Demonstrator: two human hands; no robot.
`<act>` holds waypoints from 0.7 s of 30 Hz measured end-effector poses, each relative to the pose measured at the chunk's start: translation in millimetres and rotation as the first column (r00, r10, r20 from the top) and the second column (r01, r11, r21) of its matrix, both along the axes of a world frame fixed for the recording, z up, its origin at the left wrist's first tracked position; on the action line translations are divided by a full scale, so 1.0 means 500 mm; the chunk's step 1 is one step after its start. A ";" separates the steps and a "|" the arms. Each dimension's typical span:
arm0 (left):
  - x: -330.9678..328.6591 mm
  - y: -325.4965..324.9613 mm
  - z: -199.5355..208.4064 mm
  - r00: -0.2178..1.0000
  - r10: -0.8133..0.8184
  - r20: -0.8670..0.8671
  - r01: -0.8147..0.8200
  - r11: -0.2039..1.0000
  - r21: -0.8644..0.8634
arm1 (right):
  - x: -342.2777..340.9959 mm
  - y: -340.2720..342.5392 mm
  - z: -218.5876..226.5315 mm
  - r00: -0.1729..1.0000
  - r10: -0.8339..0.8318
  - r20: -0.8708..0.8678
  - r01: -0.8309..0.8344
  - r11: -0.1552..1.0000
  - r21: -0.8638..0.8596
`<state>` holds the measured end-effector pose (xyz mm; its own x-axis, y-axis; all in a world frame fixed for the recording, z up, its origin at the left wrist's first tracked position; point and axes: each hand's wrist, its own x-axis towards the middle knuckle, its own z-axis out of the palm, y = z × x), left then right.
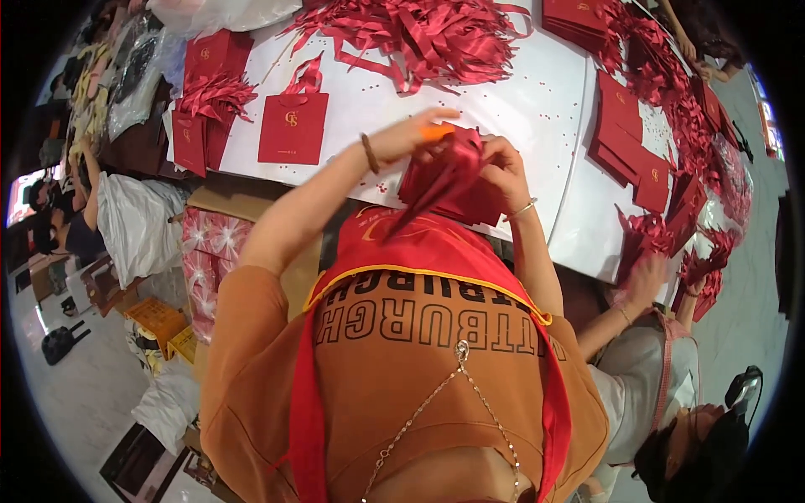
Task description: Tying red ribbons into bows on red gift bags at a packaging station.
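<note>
A stack of dark red paper gift bags (470, 199) with red ribbon lies at the table's near edge, in front of my body. Over it, my left hand (409, 141) reaches in from the left, one finger stretched out and an orange cover on another digit; its other fingers close on a red ribbon (457, 163), blurred by motion. At the stack's right side my right hand (506, 174) has its fingers curled in a pinch at the bag's ribbon; the exact grip is partly hidden. A finished-looking red gift bag (293, 126) with ribbon handles lies flat to the left.
A large heap of red ribbons (419, 38) covers the far middle of the white table (352, 109). More bags (616, 126) and ribbons lie right, beside a co-worker's hand (646, 281). Bags stand at left. Below are wrapped red packages (214, 239). Small red dots are scattered about.
</note>
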<state>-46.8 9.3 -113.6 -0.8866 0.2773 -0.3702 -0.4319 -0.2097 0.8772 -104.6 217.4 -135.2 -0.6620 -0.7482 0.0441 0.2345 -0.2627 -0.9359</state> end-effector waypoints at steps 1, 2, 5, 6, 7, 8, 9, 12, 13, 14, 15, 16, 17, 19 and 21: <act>0.005 0.032 -0.026 0.977 0.064 -0.202 -0.072 0.997 -0.035 | -0.005 -0.005 -0.001 0.998 0.016 0.053 -0.011 0.995 -0.096; 0.005 0.051 -0.022 0.980 0.123 -0.155 -0.111 0.990 0.083 | -0.012 -0.007 0.004 0.998 0.025 -0.053 -0.031 0.992 -0.120; 0.001 0.051 -0.029 0.951 0.310 0.018 -0.310 0.942 0.130 | -0.020 -0.009 0.006 0.969 -0.245 0.025 0.244 0.969 0.042; -0.001 0.047 -0.034 0.891 0.435 0.129 -0.443 0.896 0.040 | -0.028 -0.001 0.016 0.937 -0.317 0.149 0.317 0.948 0.026; -0.002 0.043 -0.041 0.892 0.433 0.129 -0.442 0.896 0.043 | -0.042 0.004 0.024 0.832 -0.500 0.241 0.457 0.863 0.215; -0.001 0.040 -0.052 0.872 0.474 0.123 -0.456 0.878 -0.147 | -0.052 0.014 0.016 0.830 -0.553 0.071 0.534 0.825 0.182; -0.002 0.041 -0.062 0.854 0.509 0.108 -0.451 0.828 -0.333 | -0.058 0.026 0.005 0.796 -0.598 -0.099 0.606 0.784 0.135; 0.019 0.057 -0.134 0.868 0.471 -0.158 -0.473 0.688 -0.550 | -0.046 0.021 0.040 0.621 -0.100 -0.777 0.426 0.876 0.227; 0.017 0.061 -0.119 0.865 0.413 -0.285 -0.497 0.635 -0.592 | -0.043 0.011 0.054 0.453 0.116 -0.884 0.327 0.901 0.286; 0.019 0.054 -0.102 0.949 0.287 -0.132 -0.297 0.671 -0.679 | -0.035 0.002 0.042 0.430 0.160 -0.888 0.343 0.881 0.325; 0.011 0.045 -0.079 0.951 0.279 -0.131 -0.291 0.673 -0.680 | -0.027 -0.004 0.020 0.407 0.205 -0.890 0.356 0.862 0.362; 0.000 0.038 -0.064 0.968 0.248 -0.046 -0.217 0.725 -0.654 | -0.025 -0.004 -0.005 0.408 0.217 -0.887 0.384 0.841 0.382; -0.013 0.030 -0.050 0.977 0.212 0.038 -0.143 0.771 -0.621 | -0.020 0.000 -0.024 0.411 0.214 -0.886 0.391 0.837 0.383; -0.041 -0.002 -0.052 0.983 0.168 0.080 -0.098 0.832 -0.546 | -0.010 -0.004 -0.043 0.374 0.188 -0.908 0.495 0.788 0.367; -0.074 -0.047 -0.098 0.916 0.280 -0.287 -0.402 0.633 -0.662 | -0.008 -0.009 -0.045 0.360 0.197 -0.912 0.510 0.777 0.369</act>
